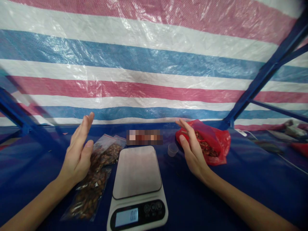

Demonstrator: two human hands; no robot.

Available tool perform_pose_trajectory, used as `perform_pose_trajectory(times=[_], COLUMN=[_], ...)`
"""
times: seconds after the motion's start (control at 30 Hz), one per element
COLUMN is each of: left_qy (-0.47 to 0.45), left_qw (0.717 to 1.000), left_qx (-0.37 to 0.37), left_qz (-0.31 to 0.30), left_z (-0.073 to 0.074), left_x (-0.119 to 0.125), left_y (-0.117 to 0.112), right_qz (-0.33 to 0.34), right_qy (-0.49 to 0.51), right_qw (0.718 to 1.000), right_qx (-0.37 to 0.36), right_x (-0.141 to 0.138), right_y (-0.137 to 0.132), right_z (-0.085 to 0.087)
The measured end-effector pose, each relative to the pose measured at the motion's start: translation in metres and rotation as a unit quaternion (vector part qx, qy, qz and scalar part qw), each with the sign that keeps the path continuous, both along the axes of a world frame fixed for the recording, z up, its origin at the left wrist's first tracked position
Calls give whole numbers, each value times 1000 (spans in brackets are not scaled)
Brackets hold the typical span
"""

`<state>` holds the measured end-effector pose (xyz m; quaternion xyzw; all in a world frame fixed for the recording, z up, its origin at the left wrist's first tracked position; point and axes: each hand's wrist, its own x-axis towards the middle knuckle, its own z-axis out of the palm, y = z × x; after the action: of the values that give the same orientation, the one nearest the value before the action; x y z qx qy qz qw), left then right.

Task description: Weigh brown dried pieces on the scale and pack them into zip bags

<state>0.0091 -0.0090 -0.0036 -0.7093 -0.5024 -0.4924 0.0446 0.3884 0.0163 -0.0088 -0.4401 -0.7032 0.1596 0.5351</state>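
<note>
My left hand [79, 150] is raised above the table with fingers stretched out and palm facing right, holding nothing. Under it lie clear plastic bags of brown nuts [96, 178], side by side. My right hand [191, 149] is also raised, fingers out and palm facing left, holding nothing, just in front of an open red plastic bag [215, 141] with brown nuts inside. A white kitchen scale [137, 189] with a bare steel platform stands between my hands; its display reads 0.0.
A small clear plastic cup [172, 149] stands between the scale and the red bag. The table has a dark blue cover [240, 179]. A striped red, white and blue tarp [144, 64] hangs behind, on blue metal bars [267, 72]. More items lie at the far right edge.
</note>
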Motion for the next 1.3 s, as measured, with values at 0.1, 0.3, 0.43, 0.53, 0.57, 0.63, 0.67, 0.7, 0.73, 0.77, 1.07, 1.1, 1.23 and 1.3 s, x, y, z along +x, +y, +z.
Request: perform_pose_trajectory(times=[0.1, 0.3, 0.43, 0.53, 0.57, 0.63, 0.67, 0.7, 0.73, 0.77, 1.07, 1.1, 1.23, 1.3], left_qy=[12, 31, 38, 48, 52, 57, 58, 59, 61, 63, 80, 83, 111, 119], left_qw=[1000, 999, 998, 997, 997, 996, 996, 995, 995, 995, 992, 991, 989, 989], left_qx=[8, 27, 38, 48, 52, 61, 65, 67, 69, 72, 89, 91, 89, 90], left_qz=[-2, 7, 19, 33, 34, 36, 36, 36, 35, 33, 41, 41, 30, 24], left_z=[2, 3, 3, 4, 5, 7, 8, 9, 10, 11, 14, 14, 13, 13], left_x=[0, -3, -12, -20, -22, -24, -24, -24, -24, -24, -28, -27, -23, -21], left_y=[0, 3, 9, 13, 13, 15, 15, 15, 15, 15, 17, 18, 20, 20], right_qz=[12, 22, 8, -5, -10, -22, -28, -34, -40, -46, -78, -82, -82, -70], right_qy=[-12, -28, -50, -70, -74, -78, -81, -86, -93, -102, -164, -167, -179, -181], right_qw=[1000, 999, 998, 996, 995, 993, 992, 990, 988, 985, 961, 959, 954, 952], right_qx=[-5, 8, 41, 60, 67, 86, 96, 107, 119, 131, 210, 213, 225, 235], right_x=[0, 1, 5, 12, 14, 20, 23, 25, 27, 29, 37, 35, 27, 23], right_y=[-1, 6, 13, 20, 23, 27, 29, 31, 32, 34, 37, 36, 29, 25], right_z=[1, -4, -5, -3, -2, 1, 3, 5, 6, 8, 14, 15, 18, 19])
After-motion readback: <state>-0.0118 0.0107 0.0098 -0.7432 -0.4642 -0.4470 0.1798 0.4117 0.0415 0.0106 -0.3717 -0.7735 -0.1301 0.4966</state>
